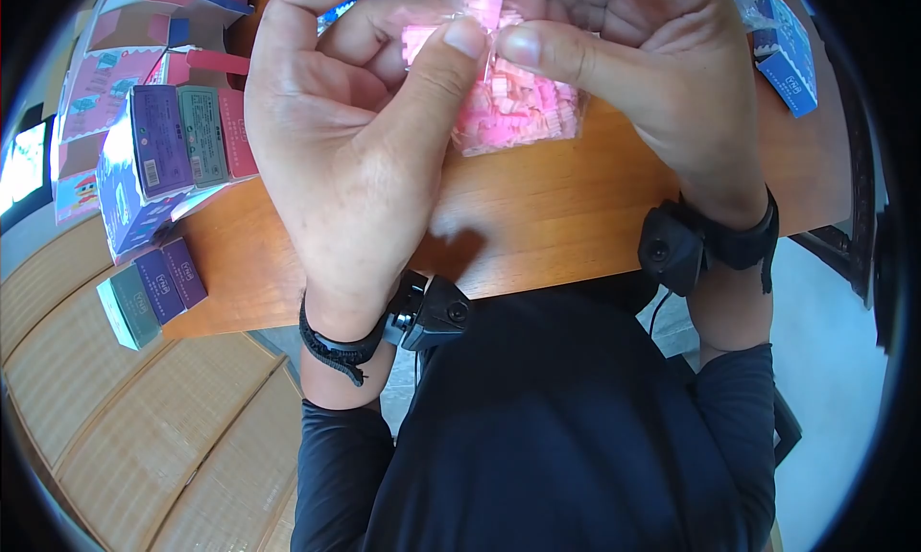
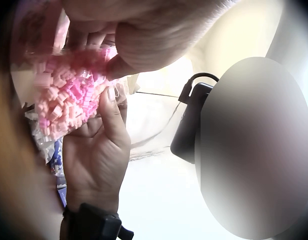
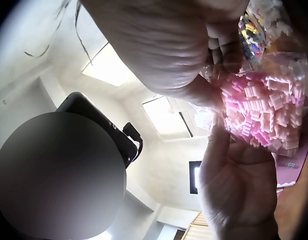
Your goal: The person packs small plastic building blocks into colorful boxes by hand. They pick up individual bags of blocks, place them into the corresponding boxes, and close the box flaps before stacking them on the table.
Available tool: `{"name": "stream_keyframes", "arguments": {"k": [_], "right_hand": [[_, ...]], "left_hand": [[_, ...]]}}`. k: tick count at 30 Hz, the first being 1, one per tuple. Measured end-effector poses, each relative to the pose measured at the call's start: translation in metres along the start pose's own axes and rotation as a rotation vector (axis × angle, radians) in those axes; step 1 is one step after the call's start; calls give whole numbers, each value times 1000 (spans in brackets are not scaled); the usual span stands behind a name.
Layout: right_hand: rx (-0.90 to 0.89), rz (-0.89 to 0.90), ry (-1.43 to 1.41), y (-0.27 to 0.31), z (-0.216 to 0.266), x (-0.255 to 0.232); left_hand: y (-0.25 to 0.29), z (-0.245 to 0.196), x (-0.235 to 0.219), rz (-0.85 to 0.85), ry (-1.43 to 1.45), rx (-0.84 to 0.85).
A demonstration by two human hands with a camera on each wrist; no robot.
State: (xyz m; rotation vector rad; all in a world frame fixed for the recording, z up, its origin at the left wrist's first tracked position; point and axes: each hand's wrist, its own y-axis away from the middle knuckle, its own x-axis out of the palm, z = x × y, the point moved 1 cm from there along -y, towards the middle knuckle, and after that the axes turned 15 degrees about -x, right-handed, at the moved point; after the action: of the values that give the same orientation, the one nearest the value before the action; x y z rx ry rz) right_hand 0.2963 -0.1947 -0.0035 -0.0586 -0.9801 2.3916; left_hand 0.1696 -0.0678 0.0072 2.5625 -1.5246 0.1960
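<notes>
A clear plastic bag of small pink toy bricks (image 1: pixel 523 111) hangs between both hands, above the wooden table. My left hand (image 1: pixel 355 159) pinches the bag's upper edge with thumb and fingers. Close beside it, my right hand (image 1: pixel 676 87) pinches the same edge, the two thumb tips nearly meeting. In the left wrist view the bricks (image 2: pixel 69 97) show light and deeper pink, below the gripped edge. The right wrist view also shows the bag (image 3: pixel 264 112) full of loose pieces, with both thumbs at its top.
Several printed boxes (image 1: pixel 163 144) stand at the table's left, with small boxes (image 1: pixel 163 283) at its edge. A blue box (image 1: pixel 789 58) lies at the right. Behind the hands is another bag of multicoloured pieces (image 3: pixel 253 35). The wooden table (image 1: pixel 547 221) has its front edge near the person's body.
</notes>
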Motion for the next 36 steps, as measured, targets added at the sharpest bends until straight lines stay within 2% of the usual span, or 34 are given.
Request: {"name": "stream_keyframes", "arguments": {"k": [5,9,13,15,17,21,26,30,36], "right_hand": [[-57,9,36,-4,-4,-1],[1,-27,-23,-4,-2,-1],[-61,-69,11,-2,-4,2],[-41,-26,147,-4,7,1],[-42,-24,162,-3,7,0],[-123,-106,-29,0,-8,3],[-65,-129,-155,2,-7,9],[-58,-46,-81,0,0,1],[-54,-54,-76,-1,-2,5]], "left_hand": [[0,4,1,-15,64,-51],[-2,7,1,-46,118,-98],[-2,10,-1,-56,191,-106],[4,0,14,78,268,-61],[3,3,14,122,258,-16],[2,12,8,50,188,46],[5,15,6,-27,126,101],[6,16,6,-42,119,118],[6,18,6,-59,106,130]]}}
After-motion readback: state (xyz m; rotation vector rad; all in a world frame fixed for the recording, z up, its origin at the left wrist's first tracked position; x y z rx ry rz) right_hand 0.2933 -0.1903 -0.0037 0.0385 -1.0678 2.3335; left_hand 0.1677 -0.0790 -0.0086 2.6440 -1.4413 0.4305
